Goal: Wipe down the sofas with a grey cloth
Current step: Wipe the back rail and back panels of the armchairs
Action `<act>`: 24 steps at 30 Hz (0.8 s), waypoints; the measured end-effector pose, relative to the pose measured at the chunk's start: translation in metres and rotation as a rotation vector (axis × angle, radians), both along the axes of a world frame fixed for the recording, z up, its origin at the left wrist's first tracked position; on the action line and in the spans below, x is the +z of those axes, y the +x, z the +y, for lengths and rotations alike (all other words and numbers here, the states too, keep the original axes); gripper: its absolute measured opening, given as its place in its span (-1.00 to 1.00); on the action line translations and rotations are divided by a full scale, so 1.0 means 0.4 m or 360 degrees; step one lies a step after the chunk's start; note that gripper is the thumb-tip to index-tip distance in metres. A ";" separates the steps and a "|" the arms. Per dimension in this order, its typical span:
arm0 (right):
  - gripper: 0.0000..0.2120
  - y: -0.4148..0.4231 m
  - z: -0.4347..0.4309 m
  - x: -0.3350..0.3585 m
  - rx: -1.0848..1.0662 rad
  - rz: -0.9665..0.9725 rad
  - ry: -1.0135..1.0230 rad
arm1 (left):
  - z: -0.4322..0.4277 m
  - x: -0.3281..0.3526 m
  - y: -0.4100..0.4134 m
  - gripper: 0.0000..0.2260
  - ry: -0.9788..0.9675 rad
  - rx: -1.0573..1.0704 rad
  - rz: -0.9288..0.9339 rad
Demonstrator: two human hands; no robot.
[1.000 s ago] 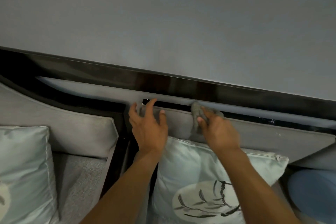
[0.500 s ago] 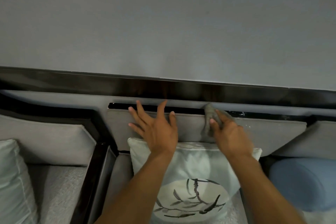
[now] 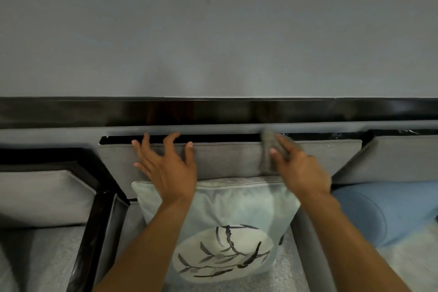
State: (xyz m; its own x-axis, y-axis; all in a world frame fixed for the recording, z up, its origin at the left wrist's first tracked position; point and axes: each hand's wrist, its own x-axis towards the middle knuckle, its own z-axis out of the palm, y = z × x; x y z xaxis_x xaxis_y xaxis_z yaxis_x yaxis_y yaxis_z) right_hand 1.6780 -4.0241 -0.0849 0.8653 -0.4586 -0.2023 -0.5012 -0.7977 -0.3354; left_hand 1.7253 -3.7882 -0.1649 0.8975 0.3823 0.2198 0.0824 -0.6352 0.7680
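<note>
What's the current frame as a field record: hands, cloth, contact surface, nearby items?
left hand: fingers spread, resting on the grey back cushion
right hand: grips the grey cloth
cloth position: at the cushion's top edge, below the dark frame rail
nearby: branch-print pillow below the hands; blue bolster at right

A home living room: grey cushioned sofas (image 3: 227,161) with a dark frame (image 3: 213,111), printed pillow (image 3: 220,232), plain wall (image 3: 213,31)
</note>
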 end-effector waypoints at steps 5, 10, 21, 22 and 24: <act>-0.52 0.022 0.015 -0.037 -0.0042 -0.0177 0.0162 | -0.017 -0.003 0.003 -0.74 0.0043 0.0038 -0.0025; -0.50 0.027 0.081 -0.031 0.0259 -0.0061 0.0074 | -0.063 0.027 -0.008 -0.79 0.0097 0.0048 0.0014; -0.53 0.043 -0.011 -0.056 0.0114 -0.0250 0.0288 | -0.314 0.077 -0.059 -0.65 0.0426 -0.0489 0.0114; -0.51 0.043 -0.001 -0.061 0.0210 -0.0234 0.0292 | -0.328 0.076 -0.063 -0.66 0.0422 -0.0488 0.0132; -0.51 0.031 -0.028 -0.044 0.0230 -0.0148 0.0202 | -0.338 0.068 -0.070 -0.66 0.0420 -0.0476 0.0182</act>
